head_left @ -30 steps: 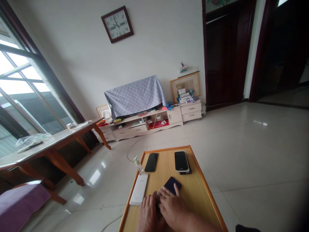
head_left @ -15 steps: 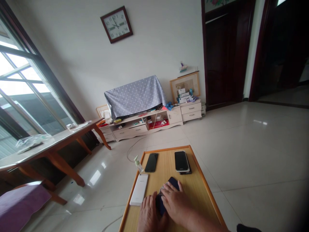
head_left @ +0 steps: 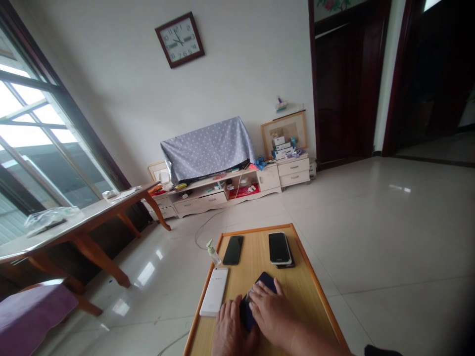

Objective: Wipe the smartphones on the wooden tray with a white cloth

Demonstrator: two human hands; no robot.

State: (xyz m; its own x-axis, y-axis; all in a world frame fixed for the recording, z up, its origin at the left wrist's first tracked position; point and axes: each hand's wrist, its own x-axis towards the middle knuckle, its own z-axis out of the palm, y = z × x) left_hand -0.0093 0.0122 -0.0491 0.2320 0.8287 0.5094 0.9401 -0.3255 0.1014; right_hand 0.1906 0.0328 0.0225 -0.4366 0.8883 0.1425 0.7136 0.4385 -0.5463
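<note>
A dark blue phone [head_left: 264,282] lies on the small wooden table [head_left: 300,287], partly under my hands. My right hand [head_left: 270,312] presses flat on it with the fingers stretched out; a bit of pale cloth seems to show under the fingertips. My left hand [head_left: 229,332] lies flat beside the phone's near end, touching its edge. A white phone [head_left: 214,290] lies face down just left of my left hand. Farther off on the table are a black phone [head_left: 233,249] and a stack of two phones [head_left: 279,248].
A small pump bottle [head_left: 213,252] stands at the table's far left corner. A long wooden table [head_left: 74,222] and a purple seat [head_left: 29,311] are at the left. A low TV cabinet [head_left: 222,190] lines the far wall. A cable [head_left: 202,230] trails over the tiled floor.
My right hand has slid a little toward me over the dark blue phone. The left hand has stayed at the phone's near end.
</note>
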